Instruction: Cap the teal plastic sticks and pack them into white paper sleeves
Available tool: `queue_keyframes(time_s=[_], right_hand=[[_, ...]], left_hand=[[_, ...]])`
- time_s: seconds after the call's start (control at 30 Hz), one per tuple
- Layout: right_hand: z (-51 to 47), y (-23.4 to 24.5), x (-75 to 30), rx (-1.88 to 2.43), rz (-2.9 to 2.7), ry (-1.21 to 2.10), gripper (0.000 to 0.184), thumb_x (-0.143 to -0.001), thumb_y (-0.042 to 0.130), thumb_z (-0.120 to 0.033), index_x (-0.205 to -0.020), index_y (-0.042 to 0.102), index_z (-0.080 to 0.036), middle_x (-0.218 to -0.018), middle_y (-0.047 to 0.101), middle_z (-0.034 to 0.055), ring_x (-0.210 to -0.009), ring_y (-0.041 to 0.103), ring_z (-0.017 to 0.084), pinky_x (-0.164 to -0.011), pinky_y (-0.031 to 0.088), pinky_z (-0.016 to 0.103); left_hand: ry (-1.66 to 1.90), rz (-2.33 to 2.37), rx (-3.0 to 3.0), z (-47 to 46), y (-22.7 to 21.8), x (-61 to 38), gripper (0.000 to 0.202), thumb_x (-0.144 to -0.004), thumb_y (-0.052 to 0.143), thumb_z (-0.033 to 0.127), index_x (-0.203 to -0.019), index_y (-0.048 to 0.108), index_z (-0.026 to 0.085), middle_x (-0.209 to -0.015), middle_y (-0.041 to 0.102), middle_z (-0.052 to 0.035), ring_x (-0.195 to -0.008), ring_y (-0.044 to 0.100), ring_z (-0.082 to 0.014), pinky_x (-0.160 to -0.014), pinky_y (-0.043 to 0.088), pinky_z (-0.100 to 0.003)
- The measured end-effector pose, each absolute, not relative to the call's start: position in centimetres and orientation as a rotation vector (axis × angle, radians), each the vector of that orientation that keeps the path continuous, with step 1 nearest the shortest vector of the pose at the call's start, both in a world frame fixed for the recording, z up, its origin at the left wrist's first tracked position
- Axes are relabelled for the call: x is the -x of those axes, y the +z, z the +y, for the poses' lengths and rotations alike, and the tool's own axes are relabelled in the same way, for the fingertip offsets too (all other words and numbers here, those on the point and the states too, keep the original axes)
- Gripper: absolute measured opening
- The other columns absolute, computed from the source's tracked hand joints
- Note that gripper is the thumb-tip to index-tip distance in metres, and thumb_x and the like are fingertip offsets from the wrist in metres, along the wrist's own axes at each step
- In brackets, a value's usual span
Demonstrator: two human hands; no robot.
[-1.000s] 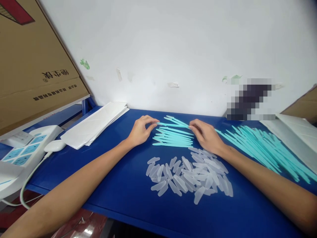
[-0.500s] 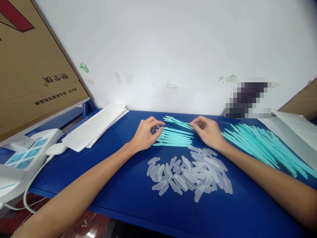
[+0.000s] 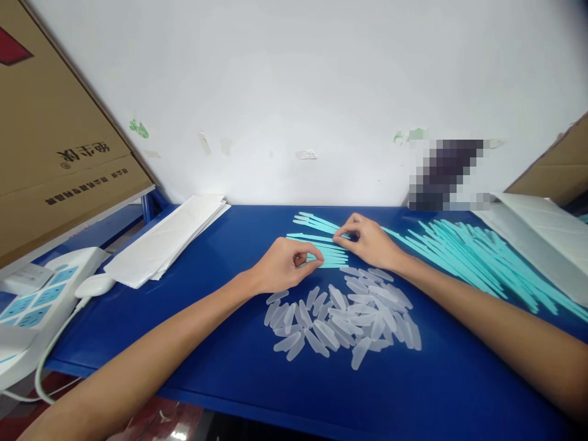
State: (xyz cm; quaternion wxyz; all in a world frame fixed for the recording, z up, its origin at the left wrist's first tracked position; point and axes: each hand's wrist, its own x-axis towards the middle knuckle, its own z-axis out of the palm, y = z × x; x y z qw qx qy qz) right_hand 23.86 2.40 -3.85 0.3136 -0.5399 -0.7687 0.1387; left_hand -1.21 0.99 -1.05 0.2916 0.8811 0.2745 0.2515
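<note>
My right hand is closed in a pinch at the right end of a thin turquoise stick, the rearmost of a row lying side by side. My left hand hovers over the left part of this row, thumb and forefinger brought together; anything between them is too small to make out. Behind the row lies a small group of turquoise sticks with pale tips. Nearest my left hand, in front, is a loose heap of translucent, flat, tapered sleeves.
A large pile of turquoise sticks lies at the right beside a white packet. On the left are folded white sheets, a power strip with a cable, and a tall cardboard box. A white wall backs the blue table.
My left hand has come right and nearer, and its fingertips have closed together. My right hand has moved left from the pale-tipped group to the row's rear stick. The view has shifted slightly.
</note>
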Motion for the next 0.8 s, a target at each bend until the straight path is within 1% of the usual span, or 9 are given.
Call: queue_keyframes(time_s=[0.07, 0.13, 0.2, 0.27, 0.37, 0.47, 0.6, 0.73, 0.8], right_hand=[[2.4, -3.8, -23.9, 1.429, -2.039, 0.360, 0.018, -0.087, 0.062, -0.032, -0.085, 0.075, -0.021, -0.088, 0.058, 0.0056, -0.079, 0.056, 0.019, -0.073, 0.044, 0.035], [2.4, -3.7, -23.9, 1.432, -2.062, 0.341, 0.016, -0.087, 0.061, -0.030, -0.085, 0.073, -0.020, -0.087, 0.056, 0.0051, -0.079, 0.056, 0.019, -0.074, 0.043, 0.034], [2.4, -3.7, -23.9, 1.431, -2.093, 0.344, 0.016, -0.088, 0.061, -0.032, -0.086, 0.072, -0.020, -0.088, 0.054, 0.0051, -0.081, 0.055, 0.020, -0.075, 0.042, 0.034], [2.5, -3.7, -24.0, 1.442, -2.110, 0.373, 0.019, -0.090, 0.060, -0.035, -0.087, 0.071, -0.020, -0.088, 0.053, 0.0054, -0.083, 0.054, 0.020, -0.076, 0.042, 0.034], [2.7, -3.8, -24.1, 1.457, -2.109, 0.421, 0.022, -0.092, 0.057, -0.037, -0.084, 0.069, -0.020, -0.087, 0.053, 0.0054, -0.084, 0.053, 0.021, -0.076, 0.041, 0.034], [2.9, -4.0, -24.2, 1.459, -2.089, 0.427, 0.025, -0.093, 0.056, -0.039, -0.081, 0.068, -0.020, -0.085, 0.053, 0.0051, -0.084, 0.053, 0.020, -0.076, 0.040, 0.034], [3.1, -3.9, -24.3, 1.476, -2.056, 0.415, 0.023, -0.089, 0.063, -0.041, -0.084, 0.070, -0.019, -0.086, 0.053, 0.0050, -0.082, 0.053, 0.020, -0.076, 0.040, 0.034], [3.2, -3.6, -24.3, 1.512, -2.095, 0.497, 0.023, -0.090, 0.061, -0.040, -0.086, 0.071, -0.019, -0.089, 0.056, 0.0057, -0.082, 0.054, 0.020, -0.076, 0.040, 0.033], [3.3, -3.5, -24.2, 1.533, -2.119, 0.515, 0.023, -0.092, 0.059, -0.039, -0.087, 0.071, -0.019, -0.087, 0.056, 0.0055, -0.083, 0.053, 0.020, -0.076, 0.039, 0.034]], left_hand=[[0.543, 0.683, -2.558, 1.2, -0.2, 0.3, 0.018, -0.096, 0.058, 0.029, -0.099, 0.074, 0.020, -0.056, 0.052, 0.0039, -0.051, 0.044, -0.0107, -0.055, 0.034, -0.026], [0.417, 0.616, -2.762, 1.4, 0.5, -0.9, 0.019, -0.097, 0.058, 0.027, -0.106, 0.074, 0.022, -0.075, 0.069, -0.0015, -0.063, 0.058, -0.0141, -0.058, 0.037, -0.027], [0.289, 0.571, -2.938, 1.6, 0.8, -2.3, 0.020, -0.097, 0.058, 0.028, -0.107, 0.075, 0.023, -0.095, 0.074, -0.0056, -0.074, 0.065, -0.0173, -0.059, 0.038, -0.027], [0.159, 0.545, -3.100, 1.7, 0.7, -3.6, 0.019, -0.098, 0.058, 0.029, -0.103, 0.075, 0.023, -0.096, 0.073, -0.0075, -0.072, 0.065, -0.0175, -0.055, 0.036, -0.027], [0.072, 0.471, -3.313, 1.5, 0.0, -4.6, 0.023, -0.099, 0.053, 0.023, -0.090, 0.074, 0.019, -0.082, 0.068, -0.0069, -0.062, 0.060, -0.0151, -0.050, 0.032, -0.026], [0.292, 0.374, -3.350, 1.5, -0.5, -4.4, 0.028, -0.100, 0.047, 0.020, -0.087, 0.072, 0.016, -0.079, 0.066, -0.0059, -0.065, 0.060, -0.0143, -0.051, 0.035, -0.026], [0.811, 0.618, -2.904, 3.6, -0.4, -1.7, 0.026, -0.099, 0.051, 0.031, -0.098, 0.072, 0.017, -0.074, 0.064, -0.0019, -0.065, 0.055, -0.0120, -0.060, 0.041, -0.024], [1.036, 1.142, -2.235, 7.5, -0.8, 3.0, 0.038, -0.091, 0.061, 0.050, -0.090, 0.073, 0.014, -0.058, 0.052, 0.0027, -0.052, 0.042, -0.0096, -0.051, 0.033, -0.023], [1.000, 1.275, -2.029, 8.9, -1.4, 5.0, 0.044, -0.084, 0.068, 0.055, -0.088, 0.074, 0.012, -0.049, 0.043, 0.0056, -0.045, 0.032, -0.0076, -0.046, 0.025, -0.023]])
